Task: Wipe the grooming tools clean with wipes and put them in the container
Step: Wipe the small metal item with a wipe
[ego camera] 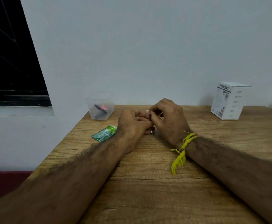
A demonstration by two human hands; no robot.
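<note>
Two hands (pixel 149 120) pinch white wipe (pixel 147 111) | wooden table (pixel 148 183) | pale wall (pixel 148 46) | dark window (pixel 7 54)

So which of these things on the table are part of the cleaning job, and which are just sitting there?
Part of the job:
clear container, tools already inside
green wipe sachet
small white wipe, pinched by right hand
left hand, holding a small metal tool

Just lying about:
white carton

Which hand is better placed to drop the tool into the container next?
Left, probably. The left hand lies nearer the container, at the table's far left, and seems to hold the small metal tool. The right hand pinches the wipe.
</note>
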